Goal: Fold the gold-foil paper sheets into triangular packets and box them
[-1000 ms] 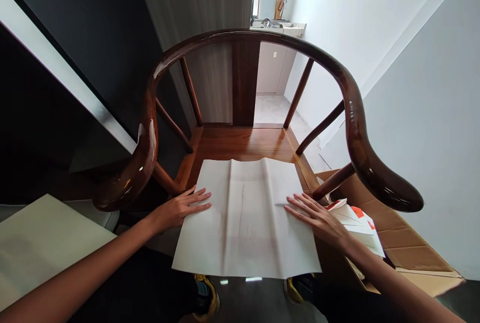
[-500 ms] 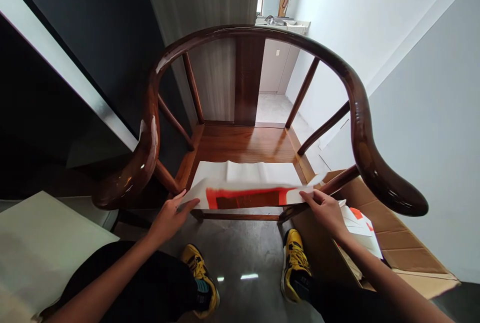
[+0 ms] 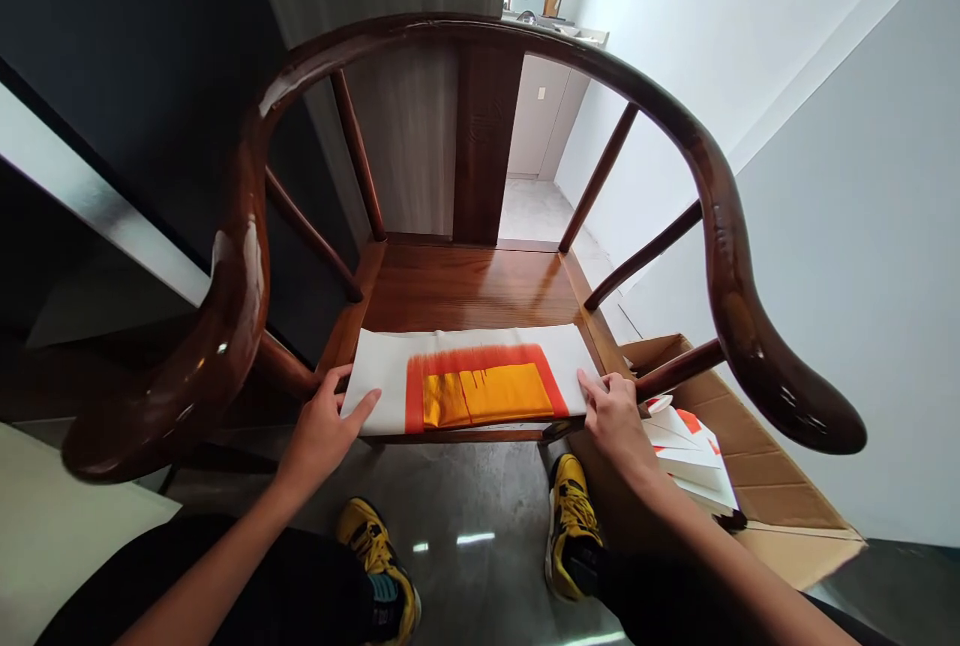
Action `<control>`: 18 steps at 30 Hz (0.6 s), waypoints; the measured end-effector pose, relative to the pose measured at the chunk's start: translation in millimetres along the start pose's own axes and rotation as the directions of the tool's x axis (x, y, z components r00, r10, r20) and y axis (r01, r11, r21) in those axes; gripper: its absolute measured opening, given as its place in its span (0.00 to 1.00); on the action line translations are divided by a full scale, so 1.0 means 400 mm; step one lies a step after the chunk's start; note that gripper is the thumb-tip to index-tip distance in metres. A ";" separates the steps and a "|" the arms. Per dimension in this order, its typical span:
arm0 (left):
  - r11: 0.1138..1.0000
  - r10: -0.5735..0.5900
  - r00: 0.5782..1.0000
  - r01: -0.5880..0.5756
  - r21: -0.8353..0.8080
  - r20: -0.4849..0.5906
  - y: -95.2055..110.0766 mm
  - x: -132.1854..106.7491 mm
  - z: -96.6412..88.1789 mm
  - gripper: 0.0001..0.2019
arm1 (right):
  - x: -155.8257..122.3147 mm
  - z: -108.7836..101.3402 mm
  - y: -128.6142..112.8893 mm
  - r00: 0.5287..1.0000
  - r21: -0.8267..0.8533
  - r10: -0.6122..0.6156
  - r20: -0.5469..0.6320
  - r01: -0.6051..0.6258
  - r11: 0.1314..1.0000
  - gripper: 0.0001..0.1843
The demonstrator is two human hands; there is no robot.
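A folded white paper sheet with an orange-red border and yellow middle lies across the front of a dark wooden armchair's seat. My left hand holds the sheet's left end, thumb on top and fingers curled under the edge. My right hand rests on the right end, fingers pressing down at the fold by the seat's front corner. Both hands touch the paper.
The chair's curved armrest rail sweeps round both sides. An open cardboard box with several folded white-and-orange papers stands on the floor at right. A pale surface sits lower left. My yellow shoes are below.
The sheet lay spread white side up, hanging over the seat's front. Both hands lifted its near half and folded it back, so the orange and yellow print now faces up.
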State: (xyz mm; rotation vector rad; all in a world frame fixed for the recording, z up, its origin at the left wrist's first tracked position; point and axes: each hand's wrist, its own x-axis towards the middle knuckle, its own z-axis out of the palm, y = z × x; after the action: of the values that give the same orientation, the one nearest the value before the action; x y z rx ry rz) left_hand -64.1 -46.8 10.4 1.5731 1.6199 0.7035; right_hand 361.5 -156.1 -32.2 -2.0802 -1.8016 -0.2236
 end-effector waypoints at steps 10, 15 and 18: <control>0.977 -0.069 0.995 0.082 0.195 -0.069 0.038 0.005 0.016 0.30 | -0.007 -0.036 -0.030 0.992 -0.237 0.033 0.125 -0.002 0.971 0.27; 0.967 -0.065 0.995 0.081 0.240 -0.074 0.041 0.006 0.026 0.28 | 0.001 -0.072 -0.062 0.986 -0.400 -0.024 0.167 0.090 0.912 0.23; 0.958 -0.035 0.996 0.057 0.282 -0.082 0.044 0.007 0.030 0.26 | 0.018 -0.095 -0.078 0.973 -0.484 -0.042 0.229 0.151 0.862 0.17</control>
State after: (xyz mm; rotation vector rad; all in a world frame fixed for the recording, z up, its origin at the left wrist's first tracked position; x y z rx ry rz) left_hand -44.0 -44.0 17.4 1.7203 1.8745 0.5294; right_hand 336.8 -160.8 10.9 -2.4349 -2.1587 -0.5718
